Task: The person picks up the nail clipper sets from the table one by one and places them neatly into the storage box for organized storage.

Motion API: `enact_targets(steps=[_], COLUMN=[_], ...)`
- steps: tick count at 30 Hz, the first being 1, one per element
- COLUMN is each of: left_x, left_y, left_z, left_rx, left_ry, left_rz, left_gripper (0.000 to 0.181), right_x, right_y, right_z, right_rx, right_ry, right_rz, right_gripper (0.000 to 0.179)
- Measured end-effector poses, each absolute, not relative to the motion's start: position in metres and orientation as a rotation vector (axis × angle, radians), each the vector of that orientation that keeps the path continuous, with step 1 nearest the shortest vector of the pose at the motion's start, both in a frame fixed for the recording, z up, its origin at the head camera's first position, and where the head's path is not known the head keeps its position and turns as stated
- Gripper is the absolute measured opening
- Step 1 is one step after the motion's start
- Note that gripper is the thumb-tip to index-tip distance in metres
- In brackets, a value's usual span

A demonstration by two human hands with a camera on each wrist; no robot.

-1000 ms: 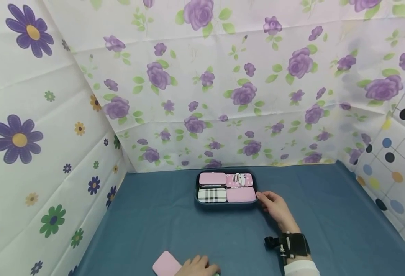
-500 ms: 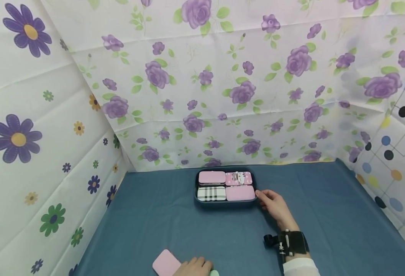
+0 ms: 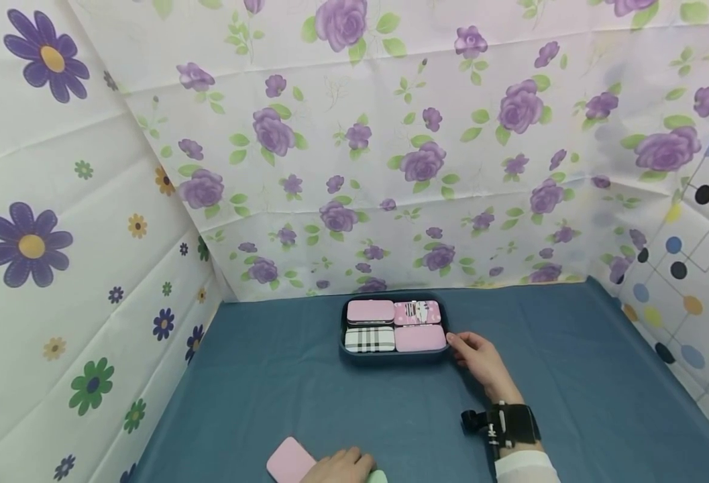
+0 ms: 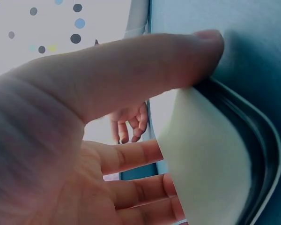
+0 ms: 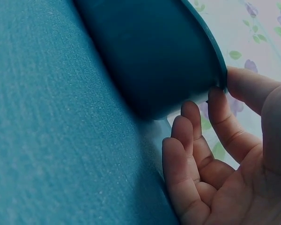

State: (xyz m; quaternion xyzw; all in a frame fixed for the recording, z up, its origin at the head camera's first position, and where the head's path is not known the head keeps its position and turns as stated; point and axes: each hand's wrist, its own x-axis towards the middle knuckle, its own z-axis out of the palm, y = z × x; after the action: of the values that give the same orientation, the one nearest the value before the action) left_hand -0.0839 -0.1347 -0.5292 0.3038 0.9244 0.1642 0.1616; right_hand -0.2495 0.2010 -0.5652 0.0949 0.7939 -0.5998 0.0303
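Observation:
At the bottom edge of the head view, my left hand [image 3: 341, 464] holds a small light green case [image 3: 378, 477], most of it hidden. The left wrist view shows the thumb on one side of this green case [image 4: 210, 159] and fingers on the other, with a dark seam and pale rim around it. A pink case [image 3: 289, 460] lies on the cloth just left of that hand. My right hand [image 3: 479, 359] pinches the right end of a dark blue tray [image 3: 384, 359], thumb and forefinger at the rim [image 5: 219, 70] in the right wrist view.
Inside the tray sit a pink case [image 3: 371, 310] at back left, a cartoon-print case [image 3: 417, 312] at back right, a plaid case [image 3: 369, 339] at front left and another pink case [image 3: 420, 338]. Flowered sheets [image 3: 330, 134] rise behind the blue cloth [image 3: 257, 376].
My left hand has shifted slightly left, and more of the light green case shows beside its fingers. The right hand keeps its pinch on the tray.

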Motion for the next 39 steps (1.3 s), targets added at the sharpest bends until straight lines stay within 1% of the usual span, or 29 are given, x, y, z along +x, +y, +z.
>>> enact_targets(steps=[4,9,16,23,28,32,39], left_x=[-0.087,-0.094,-0.099,-0.106,-0.115,-0.122,-0.137], left_y=[-0.135,-0.136,-0.136,-0.133,-0.128,-0.124,-0.115], left_z=[-0.524,-0.517,-0.510,-0.501,-0.495,-0.492,-0.483], left_rx=[0.854,0.815,0.854,0.892,0.907,0.917,0.944], left_ry=[2.621,2.579,2.574,2.625,2.623,2.601,2.661], left_rz=[0.483,0.496,0.556,0.662,0.707,0.735,0.763], left_gripper=[0.032,0.043,0.054,0.070,0.073,0.073,0.082], right_x=[-0.249,-0.249,-0.249,-0.248,-0.250,-0.250,-0.250], right_y=[0.201,0.201,0.201,0.202,0.204,0.204,0.203], right_z=[-0.565,-0.564,-0.563,-0.562,-0.563,-0.563,-0.564], right_rx=[0.295,0.292,0.290,0.292,0.299,0.295,0.297], right_ry=[2.444,2.439,2.430,2.419,2.417,2.417,2.415], right_rz=[-1.855,-1.859,-1.860,-1.861,-1.868,-1.874,-1.868], right_gripper=[0.049,0.052,0.052,0.053,0.053,0.050,0.051])
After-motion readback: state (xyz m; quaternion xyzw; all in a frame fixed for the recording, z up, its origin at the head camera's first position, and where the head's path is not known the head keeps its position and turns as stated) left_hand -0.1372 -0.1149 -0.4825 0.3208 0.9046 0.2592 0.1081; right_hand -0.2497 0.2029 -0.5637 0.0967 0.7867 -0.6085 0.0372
